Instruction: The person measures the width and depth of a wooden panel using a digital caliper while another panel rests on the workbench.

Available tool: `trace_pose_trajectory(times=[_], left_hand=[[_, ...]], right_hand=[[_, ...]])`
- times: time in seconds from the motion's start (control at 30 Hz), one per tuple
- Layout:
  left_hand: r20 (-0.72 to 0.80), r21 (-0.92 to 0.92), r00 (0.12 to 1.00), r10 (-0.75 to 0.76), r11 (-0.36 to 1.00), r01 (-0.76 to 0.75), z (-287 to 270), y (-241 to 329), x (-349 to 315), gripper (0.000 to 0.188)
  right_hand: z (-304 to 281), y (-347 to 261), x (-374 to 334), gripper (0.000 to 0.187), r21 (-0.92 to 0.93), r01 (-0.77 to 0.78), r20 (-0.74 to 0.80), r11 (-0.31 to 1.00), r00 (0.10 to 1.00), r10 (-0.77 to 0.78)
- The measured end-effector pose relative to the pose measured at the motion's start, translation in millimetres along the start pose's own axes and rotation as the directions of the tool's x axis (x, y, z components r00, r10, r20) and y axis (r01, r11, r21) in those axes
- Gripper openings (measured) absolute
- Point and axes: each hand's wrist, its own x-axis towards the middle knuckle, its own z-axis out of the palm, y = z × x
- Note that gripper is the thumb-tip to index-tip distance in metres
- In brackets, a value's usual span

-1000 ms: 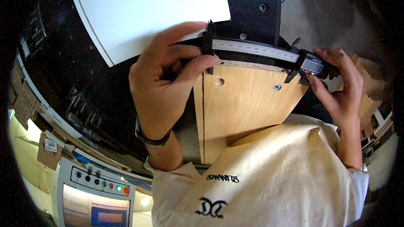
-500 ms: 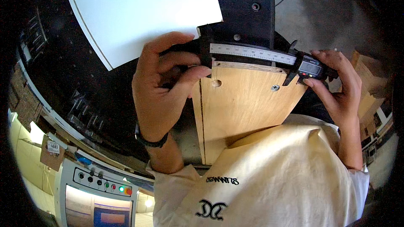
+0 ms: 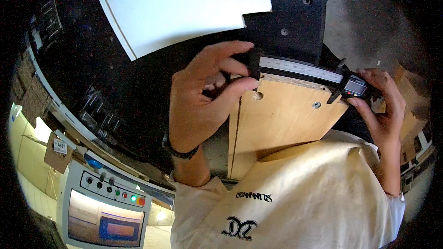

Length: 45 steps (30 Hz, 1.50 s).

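The black tabletop (image 3: 297, 16) spreads beyond the left grip (image 3: 196, 97), bearing a white panel (image 3: 184, 4). A wooden panel (image 3: 281, 120) extends from between the left grip and the right grip (image 3: 386, 117) toward the person. Just right of the right grip is brown cardboard (image 3: 413, 106), its contents indiscernible. A caliper (image 3: 302, 69) spans both grips along the panel's edge, left thumb and fingers pinching one end, right ones clasping its display end. Nearer the right grip, a metal fitting (image 3: 316, 105) sits in the panel.

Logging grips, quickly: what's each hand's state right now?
Left hand: closed on the caliper, at its left end.
Right hand: closed on the same caliper, by its display.
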Motion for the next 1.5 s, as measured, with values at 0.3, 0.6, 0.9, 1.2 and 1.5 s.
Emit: trace_pose_trajectory(times=[0.3,0.6,0.9,1.2,1.5], left_hand=[[0.029,-0.079,0.996,0.089,0.993,-0.087,-0.1,-18.3,-1.8,0.043],[0.101,-0.068,0.987,0.127,0.990,-0.121,1.2,-15.3,5.4,0.044],[0.073,-0.114,0.992,0.106,0.989,-0.098,2.9,-13.3,1.0,0.041],[0.030,-0.098,0.978,0.206,0.975,-0.202,3.6,-9.3,9.3,0.041],[0.028,-0.130,0.975,0.218,0.968,-0.213,6.7,-11.8,8.4,0.043]], right_hand=[[6.7,4.2,-14.7,0.053,-0.100,0.008,-0.002,0.995,1.000,-0.008],[12.1,3.4,-21.1,0.056,-0.162,0.021,-0.078,0.987,0.996,-0.034],[13.6,-2.9,-14.9,0.055,-0.027,0.025,-0.038,0.999,0.999,-0.026],[15.3,5.1,-7.7,0.048,0.013,0.092,-0.153,0.996,0.984,-0.089],[9.9,7.9,-10.5,0.056,-0.034,0.102,-0.094,0.994,0.990,-0.105]])
